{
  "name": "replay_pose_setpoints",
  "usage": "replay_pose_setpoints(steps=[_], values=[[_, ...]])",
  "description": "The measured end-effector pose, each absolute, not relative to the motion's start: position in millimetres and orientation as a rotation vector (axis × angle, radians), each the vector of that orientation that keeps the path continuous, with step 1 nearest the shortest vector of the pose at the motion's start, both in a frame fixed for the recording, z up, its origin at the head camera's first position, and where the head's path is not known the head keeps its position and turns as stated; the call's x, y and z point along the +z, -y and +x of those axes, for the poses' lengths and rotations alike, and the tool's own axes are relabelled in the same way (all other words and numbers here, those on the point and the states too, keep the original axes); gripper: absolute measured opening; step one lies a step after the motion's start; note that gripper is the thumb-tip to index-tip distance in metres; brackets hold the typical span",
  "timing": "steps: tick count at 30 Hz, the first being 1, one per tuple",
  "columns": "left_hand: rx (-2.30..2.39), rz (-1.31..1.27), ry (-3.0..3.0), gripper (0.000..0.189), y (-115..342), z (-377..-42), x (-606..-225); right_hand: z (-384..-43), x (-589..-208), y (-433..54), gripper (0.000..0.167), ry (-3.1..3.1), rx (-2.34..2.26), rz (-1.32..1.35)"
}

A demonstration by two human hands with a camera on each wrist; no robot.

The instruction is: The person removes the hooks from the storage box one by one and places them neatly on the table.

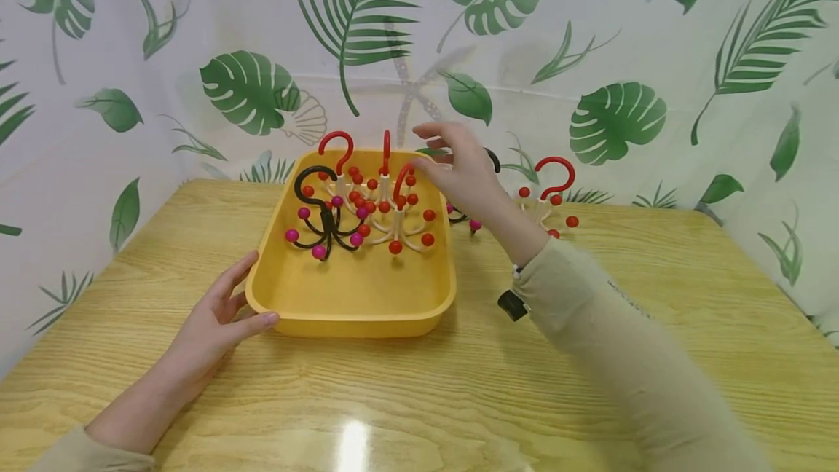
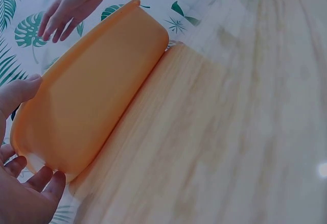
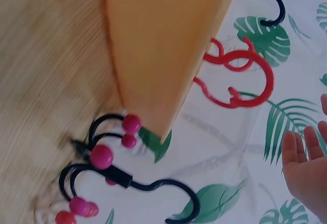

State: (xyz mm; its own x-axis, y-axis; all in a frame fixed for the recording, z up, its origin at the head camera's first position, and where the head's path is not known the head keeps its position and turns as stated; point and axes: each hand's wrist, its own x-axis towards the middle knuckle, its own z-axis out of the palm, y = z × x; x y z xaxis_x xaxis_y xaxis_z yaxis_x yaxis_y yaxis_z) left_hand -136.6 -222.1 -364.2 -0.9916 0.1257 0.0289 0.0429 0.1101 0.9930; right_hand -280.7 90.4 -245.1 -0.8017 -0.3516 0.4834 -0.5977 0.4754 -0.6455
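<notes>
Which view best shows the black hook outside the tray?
Right wrist view: the black hook appears large, its pink balls visible. In the head view, the right hand partly hides it; the left wrist view lacks it.

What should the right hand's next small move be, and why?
Probably lower the right hand toward the black plastic pink-balled hook just outside the right wall of the yellow rectangular plastic tray: that hand appears to hold nothing, the left hand holds the tray's near-left corner, and the near part of its floor is bare.
</notes>
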Motion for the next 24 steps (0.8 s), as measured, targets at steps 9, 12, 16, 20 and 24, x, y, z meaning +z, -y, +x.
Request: replay_pose_setpoints(steps=[9,12,16,20,24], values=[[2.031,0.167,-2.308,0.086,222.0,-135.9,-363.7,-283.9,-245.0,-45.4,0.047,2.48,1.26,0.98],[2.025,0.162,-2.311,0.086,222.3,-135.9,-363.4,-287.0,-245.4,-34.8,0.05,2.531,1.246,1.036],[2.036,0.152,-2.306,0.086,222.5,-135.9,-362.8,-290.0,-244.7,-26.6,0.055,2.672,1.15,1.095],[2.038,0.156,-2.308,0.086,222.6,-136.1,-362.8,-289.9,-241.7,-22.0,0.057,2.77,1.003,1.159],[2.035,0.155,-2.31,0.086,222.9,-136.3,-363.1,-290.7,-237.4,-13.1,0.056,2.766,0.9,1.245]])
